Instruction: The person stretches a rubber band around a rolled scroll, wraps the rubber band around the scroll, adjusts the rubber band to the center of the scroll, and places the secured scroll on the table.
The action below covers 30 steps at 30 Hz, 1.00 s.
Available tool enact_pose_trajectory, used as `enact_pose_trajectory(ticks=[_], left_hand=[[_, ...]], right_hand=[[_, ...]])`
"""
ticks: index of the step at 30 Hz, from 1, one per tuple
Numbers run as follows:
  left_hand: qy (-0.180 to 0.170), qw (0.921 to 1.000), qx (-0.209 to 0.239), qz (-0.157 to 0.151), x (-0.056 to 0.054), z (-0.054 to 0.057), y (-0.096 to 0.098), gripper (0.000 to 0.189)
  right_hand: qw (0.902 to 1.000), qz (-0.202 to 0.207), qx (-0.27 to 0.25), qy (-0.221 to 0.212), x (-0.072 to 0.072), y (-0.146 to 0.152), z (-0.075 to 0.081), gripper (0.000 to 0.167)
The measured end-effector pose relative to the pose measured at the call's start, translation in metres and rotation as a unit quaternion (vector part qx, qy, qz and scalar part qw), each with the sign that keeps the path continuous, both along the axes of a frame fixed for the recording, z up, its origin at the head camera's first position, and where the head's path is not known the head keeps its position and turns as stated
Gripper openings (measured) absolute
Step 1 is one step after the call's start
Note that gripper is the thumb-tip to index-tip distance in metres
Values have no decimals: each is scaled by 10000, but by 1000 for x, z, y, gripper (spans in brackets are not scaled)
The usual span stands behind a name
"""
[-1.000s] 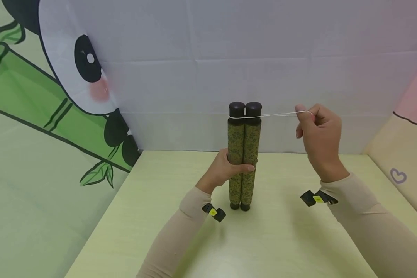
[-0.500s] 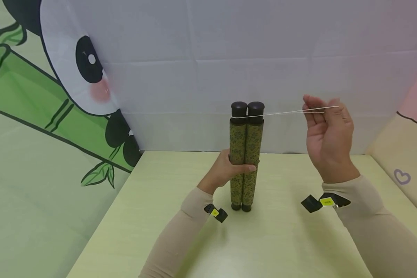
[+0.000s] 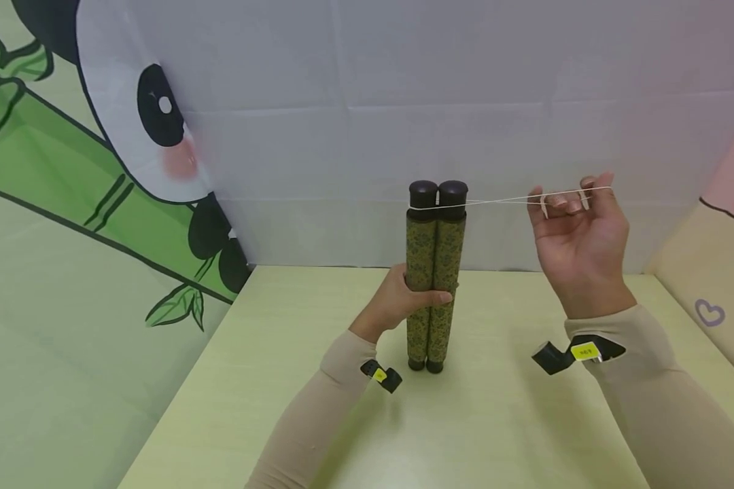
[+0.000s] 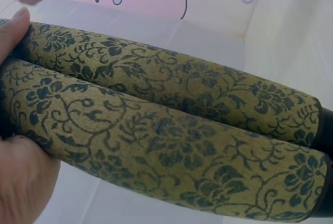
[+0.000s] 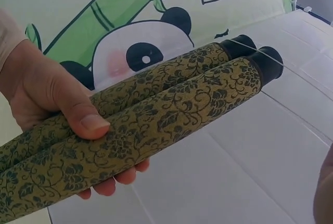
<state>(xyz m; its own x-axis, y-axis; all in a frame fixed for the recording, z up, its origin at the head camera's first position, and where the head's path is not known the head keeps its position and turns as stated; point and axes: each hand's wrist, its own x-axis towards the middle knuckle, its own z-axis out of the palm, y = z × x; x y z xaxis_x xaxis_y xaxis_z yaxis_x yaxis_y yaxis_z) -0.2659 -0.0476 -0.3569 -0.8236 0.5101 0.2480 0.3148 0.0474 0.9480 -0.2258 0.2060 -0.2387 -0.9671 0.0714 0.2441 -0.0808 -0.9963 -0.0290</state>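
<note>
My left hand (image 3: pixel 394 299) grips a pair of rolled scrolls (image 3: pixel 421 251), side by side and upright in the head view, with its thumb across their front. They have green-gold floral brocade and black end knobs. Round their upper knobs runs a thin white elastic band (image 3: pixel 501 200), its two strands drawn taut to the right. My right hand (image 3: pixel 581 251) is raised palm toward me, the band looped over its bent fingers and thumb. In the right wrist view the band (image 5: pixel 296 73) leaves the knobs; only an edge of my right hand (image 5: pixel 325 187) shows there.
A pale yellow table (image 3: pixel 501 421) lies beneath both hands. Behind it stands a plain whitish backdrop (image 3: pixel 342 156). Printed cloth with a panda and bamboo (image 3: pixel 49 136) covers the left side, and a beige and pink cloth (image 3: pixel 709 272) the right.
My right hand has moved right and turned from a pinching fist to palm toward me, with the band spread over its fingers. The left hand and scrolls have stayed nearly in place.
</note>
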Motion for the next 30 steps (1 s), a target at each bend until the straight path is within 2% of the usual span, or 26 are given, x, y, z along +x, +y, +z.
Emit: enact_pose_trajectory(ticks=[2,7,10,13,18,22,23,27,30], left_hand=[[4,10000,32,-17,0,-1,0,29],[39,9999,90,-89,1,-1,-1,27],[78,9998,123,-113,0,-1,-1,27],[115,9997,176,-159,-1,-1,0,28],[90,9996,213,-167,-2,-1,0,25],[59,9998,165,-126,-2,-2,1,28],[42,9999,136,-91,-2,-2,1,30],[24,9997,197,-137,-3,-3,1,32],[56,9993,302,-224,-3,-3,1,29]], right_hand=[[9997,137,194,1,1,1,-1,29],[9930,239,1157,23,1,3,-2,47],[9898,373,1375,-6,1,4,-3,54],[9910,750,1108,-43,0,6,-5,52],[9873,1566,108,-228,-5,7,-12,41],[9853,1670,-329,-132,-6,5,-17,28],[9857,1647,-361,-52,-6,5,-18,29],[9846,1673,-350,355,-4,3,-20,54],[9827,1732,-402,510,-4,2,-23,66]])
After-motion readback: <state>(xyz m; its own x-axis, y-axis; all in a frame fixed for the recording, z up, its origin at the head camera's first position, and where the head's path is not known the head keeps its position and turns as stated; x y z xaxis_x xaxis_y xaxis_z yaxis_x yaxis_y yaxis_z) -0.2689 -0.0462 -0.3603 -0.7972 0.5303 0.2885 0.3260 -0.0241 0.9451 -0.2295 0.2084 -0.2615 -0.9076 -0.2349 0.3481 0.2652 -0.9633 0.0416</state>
